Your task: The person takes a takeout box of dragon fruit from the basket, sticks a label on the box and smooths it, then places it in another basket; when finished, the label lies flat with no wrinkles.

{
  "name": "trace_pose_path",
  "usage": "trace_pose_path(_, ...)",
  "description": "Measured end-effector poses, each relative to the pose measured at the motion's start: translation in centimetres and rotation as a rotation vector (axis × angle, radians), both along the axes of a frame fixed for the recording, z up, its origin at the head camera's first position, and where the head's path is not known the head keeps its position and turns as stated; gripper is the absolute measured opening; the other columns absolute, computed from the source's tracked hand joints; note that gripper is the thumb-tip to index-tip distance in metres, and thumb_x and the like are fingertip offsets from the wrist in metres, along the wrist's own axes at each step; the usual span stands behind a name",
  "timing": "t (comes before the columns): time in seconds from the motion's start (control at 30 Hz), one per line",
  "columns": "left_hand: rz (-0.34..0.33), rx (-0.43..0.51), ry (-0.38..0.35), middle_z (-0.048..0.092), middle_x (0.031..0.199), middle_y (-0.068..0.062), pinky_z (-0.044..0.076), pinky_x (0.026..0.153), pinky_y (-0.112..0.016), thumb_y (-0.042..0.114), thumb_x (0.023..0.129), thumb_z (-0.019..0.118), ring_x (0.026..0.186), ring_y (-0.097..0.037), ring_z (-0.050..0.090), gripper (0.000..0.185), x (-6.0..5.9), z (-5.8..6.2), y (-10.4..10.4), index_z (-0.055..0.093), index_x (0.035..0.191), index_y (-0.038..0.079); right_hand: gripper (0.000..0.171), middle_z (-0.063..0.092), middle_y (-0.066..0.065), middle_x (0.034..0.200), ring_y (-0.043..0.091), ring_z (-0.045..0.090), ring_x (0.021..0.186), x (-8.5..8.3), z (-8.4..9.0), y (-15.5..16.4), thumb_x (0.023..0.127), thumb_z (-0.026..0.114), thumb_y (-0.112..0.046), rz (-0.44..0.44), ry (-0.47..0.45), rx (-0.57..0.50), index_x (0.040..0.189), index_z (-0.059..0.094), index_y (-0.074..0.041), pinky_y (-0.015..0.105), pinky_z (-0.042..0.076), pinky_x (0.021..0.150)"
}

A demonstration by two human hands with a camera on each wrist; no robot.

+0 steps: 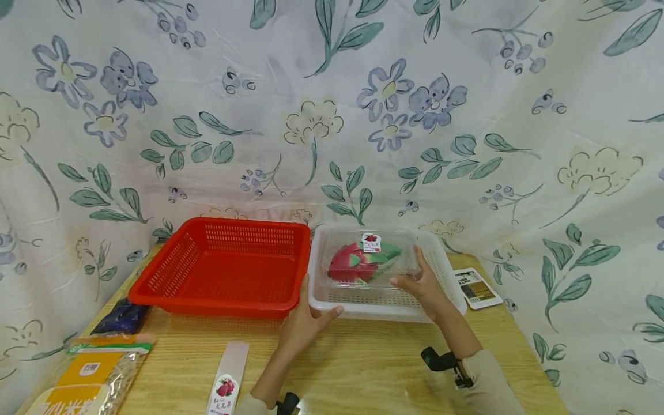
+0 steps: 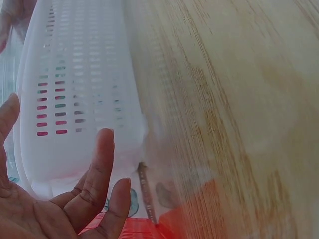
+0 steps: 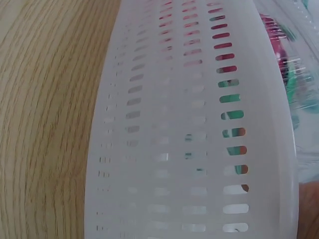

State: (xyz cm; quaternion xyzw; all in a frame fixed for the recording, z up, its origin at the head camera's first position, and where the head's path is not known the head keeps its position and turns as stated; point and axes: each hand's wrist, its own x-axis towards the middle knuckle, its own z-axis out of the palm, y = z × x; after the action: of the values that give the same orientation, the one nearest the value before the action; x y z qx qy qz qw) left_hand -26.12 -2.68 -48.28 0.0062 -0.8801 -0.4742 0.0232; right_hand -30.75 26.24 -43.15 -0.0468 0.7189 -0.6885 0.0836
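Note:
A clear plastic box (image 1: 404,253) with a dragon fruit label on its lid holds a red-and-green dragon fruit (image 1: 347,265). It is inside or just over the white slotted basket (image 1: 376,312); whether it rests on the bottom cannot be told. My right hand (image 1: 427,288) grips the box's right end, thumb at the front and fingers at the far side. My left hand (image 1: 303,325) is at the basket's front left corner, fingers spread and loosely bent, holding nothing. In the right wrist view the basket wall (image 3: 199,149) hides most of the right hand.
A red basket (image 1: 223,308) stands to the left of the white one. A card with a picture (image 1: 477,288) lies at the right. On the left are a dark blue packet (image 1: 121,317) and a yellow food bag (image 1: 90,374). A labelled strip (image 1: 228,369) lies in front.

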Motion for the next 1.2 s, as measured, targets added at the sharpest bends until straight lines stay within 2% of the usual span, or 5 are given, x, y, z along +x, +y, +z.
trace_pose_path(0.27,0.003,-0.014,-0.005,0.058,0.084,-0.001,0.034,0.06,-0.032,0.066,0.075,0.074,0.074,-0.016,0.053,0.114,0.1,0.1,0.0,0.007,0.16,0.032,0.11,0.039,0.033,0.147,0.02,0.059,0.116,-0.8,-0.5,0.4,0.09,0.071,-0.014,0.017,0.011,0.044,0.159,-0.014,-0.026,0.028,0.05,0.094)
trace_pose_path(0.67,-0.007,-0.021,-0.027,0.057,0.08,0.0,0.034,0.058,-0.032,0.067,0.076,0.073,0.07,-0.016,0.052,0.115,0.2,0.3,0.0,0.004,0.16,0.031,0.111,0.035,0.031,0.145,0.035,0.047,0.127,-1.6,-0.8,0.4,0.088,0.073,-0.017,0.019,0.005,0.115,0.159,-0.012,-0.026,0.032,0.047,0.097)
trace_pose_path(0.83,-0.01,-0.007,-0.027,0.058,0.083,-0.001,0.035,0.06,-0.032,0.066,0.076,0.074,0.072,-0.017,0.053,0.115,0.1,0.3,0.1,0.005,0.16,0.03,0.112,0.012,0.03,0.158,0.043,0.036,0.137,-1.8,-0.8,0.3,0.088,0.074,-0.018,0.034,-0.004,0.131,0.159,-0.012,-0.026,0.044,0.043,0.105)
trace_pose_path(1.0,-0.009,0.001,-0.019,0.059,0.087,-0.002,0.036,0.062,-0.032,0.065,0.076,0.074,0.075,-0.017,0.053,0.114,0.1,0.2,0.1,0.006,0.16,0.031,0.112,-0.017,0.017,0.164,0.047,0.025,0.144,-2.0,-0.9,0.4,0.088,0.074,-0.018,0.054,-0.004,0.146,0.159,-0.013,-0.025,0.053,0.039,0.109)
trace_pose_path(1.2,-0.004,-0.024,-0.014,0.06,0.082,0.001,0.035,0.064,-0.033,0.069,0.075,0.072,0.074,-0.014,0.055,0.115,0.1,0.1,0.1,0.005,0.16,0.031,0.11,0.003,0.027,0.162,0.047,0.036,0.139,-2.1,-0.9,0.5,0.09,0.073,-0.018,0.071,-0.002,0.167,0.159,-0.012,-0.027,0.053,0.044,0.104)
